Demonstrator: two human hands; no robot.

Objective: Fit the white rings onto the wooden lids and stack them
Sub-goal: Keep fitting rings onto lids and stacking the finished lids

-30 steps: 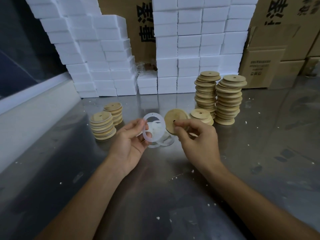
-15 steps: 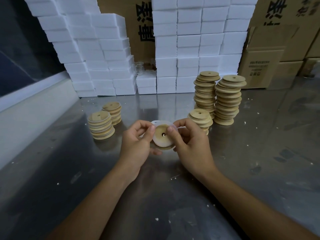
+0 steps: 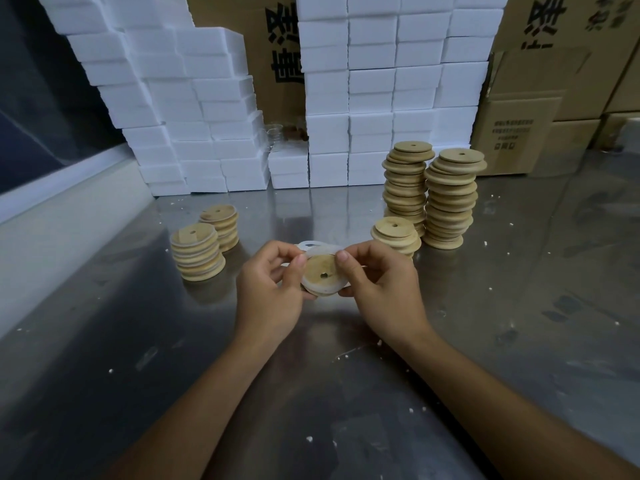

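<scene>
Head view: round wooden lid (image 3: 320,271) pinched between left hand (image 3: 268,292) and right hand (image 3: 382,289), above steel surface (image 3: 485,323); translucent white ring (image 3: 318,252) around its rim.

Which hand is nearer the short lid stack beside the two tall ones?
Right. The right hand sits just in front of the short lid stack; the left hand is farther left.

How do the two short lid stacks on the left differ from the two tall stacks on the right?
The left stacks are only a few lids high and sit fairly straight; the tall right stacks hold many more lids and look uneven, with lids offset. The left stacks show pale bands between lids, probably fitted rings; the right stacks look like bare wood. All are round wooden lids with a centre hole.
</scene>
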